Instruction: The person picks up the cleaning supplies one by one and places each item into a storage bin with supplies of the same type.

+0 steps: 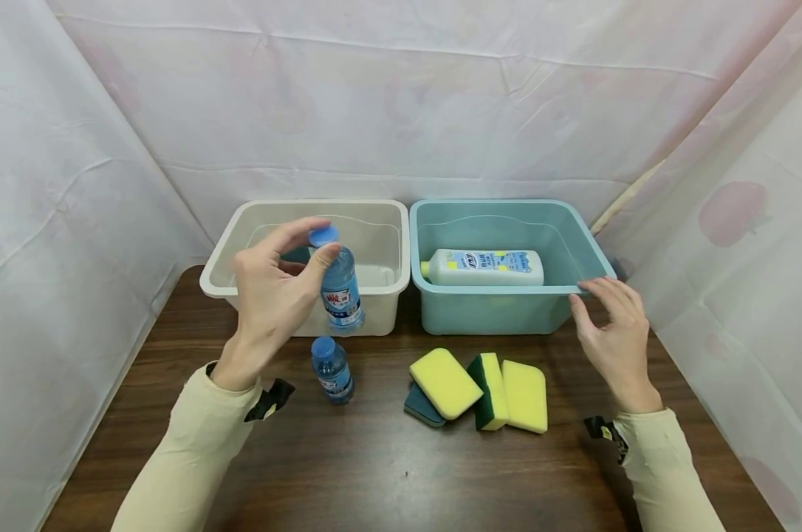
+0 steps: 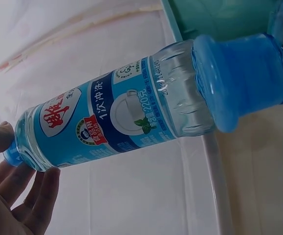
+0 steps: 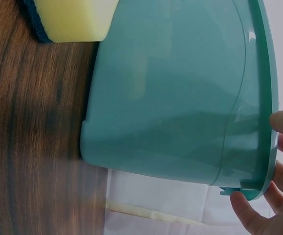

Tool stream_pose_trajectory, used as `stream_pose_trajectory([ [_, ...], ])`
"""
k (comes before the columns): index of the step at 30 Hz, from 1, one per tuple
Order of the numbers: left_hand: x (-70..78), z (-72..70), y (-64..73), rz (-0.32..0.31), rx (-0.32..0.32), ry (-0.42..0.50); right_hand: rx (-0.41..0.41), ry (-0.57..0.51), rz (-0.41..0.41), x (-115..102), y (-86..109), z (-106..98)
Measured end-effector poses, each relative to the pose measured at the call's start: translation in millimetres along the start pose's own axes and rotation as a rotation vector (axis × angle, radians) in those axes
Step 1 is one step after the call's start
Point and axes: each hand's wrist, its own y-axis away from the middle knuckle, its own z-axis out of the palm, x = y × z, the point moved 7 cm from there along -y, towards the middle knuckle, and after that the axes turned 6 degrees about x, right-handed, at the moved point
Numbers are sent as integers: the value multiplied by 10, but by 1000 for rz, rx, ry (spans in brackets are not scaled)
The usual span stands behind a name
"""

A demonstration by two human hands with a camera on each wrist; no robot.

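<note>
My left hand (image 1: pixel 275 288) pinches the blue cap of a clear dish soap bottle (image 1: pixel 341 295) with a blue label. This bottle hangs upright in front of the cream bin (image 1: pixel 301 323). In the left wrist view, fingertips surround the cap end of the bottle (image 2: pixel 102 112). A second blue-capped bottle (image 1: pixel 334 377) stands on the table below; its cap (image 2: pixel 249 73) looms close in that view. On the right, my right hand (image 1: pixel 614 332) grips the front right corner of the teal bin (image 1: pixel 494 314), thumb and fingers at its rim (image 3: pixel 271 88).
A white bottle with a yellow cap (image 1: pixel 484 267) lies on its side in the teal bin. Several yellow and dark green sponges (image 1: pixel 446 383) lie on the brown wooden table (image 1: pixel 401 480) before the bins. White curtains (image 1: pixel 388 111) hang behind and at both sides.
</note>
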Motion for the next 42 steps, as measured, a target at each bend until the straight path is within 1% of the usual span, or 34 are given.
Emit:
stream_pose_trajectory([
  [5,19,72,7,-12,-20,19,7,0,-4,4,2,-6],
  [10,35,131,1,-27,-43,43,-3,8,-7,10,8,3],
  [18,75,217,5,-25,-68,61,31,-17,-7,-1,7,0],
  [25,83,307,15,-40,-91,60,25,-8,-2,-2,4,-7],
  [36,114,402,12,-29,-112,83,9,-4,-18,-21,-4,15],
  [42,132,451,0,-28,-127,94,52,-27,-17,-16,-1,6],
])
